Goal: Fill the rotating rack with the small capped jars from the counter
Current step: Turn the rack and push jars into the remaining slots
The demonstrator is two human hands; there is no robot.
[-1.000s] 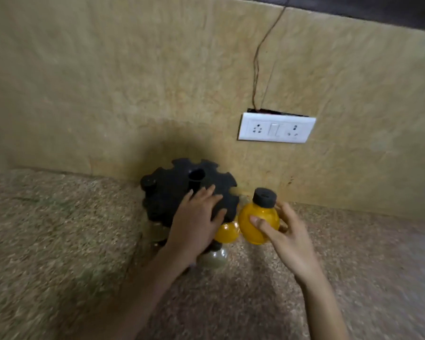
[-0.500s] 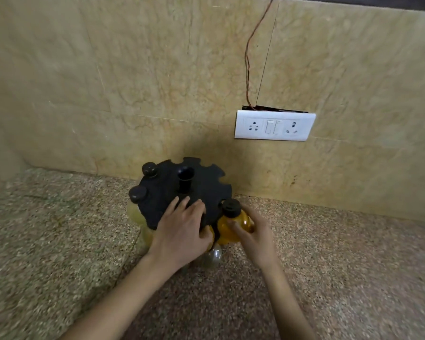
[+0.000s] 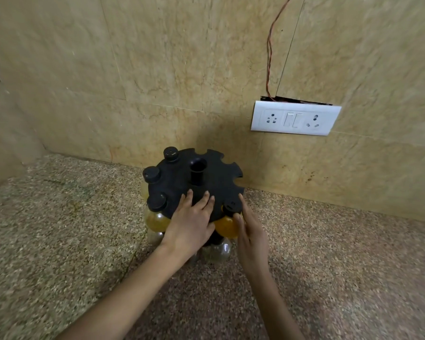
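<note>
The black rotating rack (image 3: 207, 174) stands on the counter by the wall, its notched top disc around a central tube. Three black-capped jars hang in its left slots (image 3: 156, 201), the nearest with pale yellow contents (image 3: 155, 220). An orange jar (image 3: 225, 226) hangs in the front-right slot with its cap above the disc. My left hand (image 3: 192, 223) lies flat on the disc's front, fingers spread. My right hand (image 3: 252, 233) rests against the orange jar's right side, fingers straight and thumb touching it. Clear jars (image 3: 219, 250) sit in a lower tier, partly hidden.
The speckled stone counter (image 3: 341, 253) runs left and right of the rack. A beige tiled wall stands just behind it, with a white socket plate (image 3: 295, 117) up right and a thin wire (image 3: 270, 45) rising from it. The rack's right-hand slots are unfilled.
My right hand brought the orange jar from beside the rack into the front-right slot and its fingers have straightened. My left hand stayed on the disc, and the rack has turned.
</note>
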